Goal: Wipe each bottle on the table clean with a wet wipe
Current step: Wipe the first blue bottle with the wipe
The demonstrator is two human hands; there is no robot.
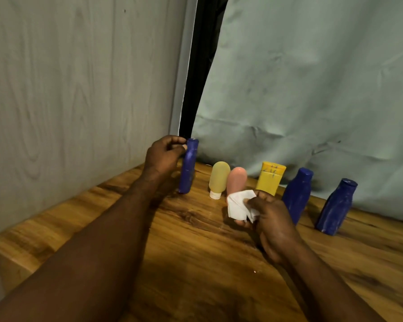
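Head-worn, forward and down (close)

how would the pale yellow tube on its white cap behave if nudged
The pale yellow tube probably tips easily: it stands on a narrow white cap, wider above. Its translucent body looks soft, so it likely squeezes, not cracks.

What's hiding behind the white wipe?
A pink bottle stands behind the wipe that the right hand pinches. Only its rounded top shows; its bottom end is covered, so any cap is unseen.

Bottles (297, 194) on table (196, 263)
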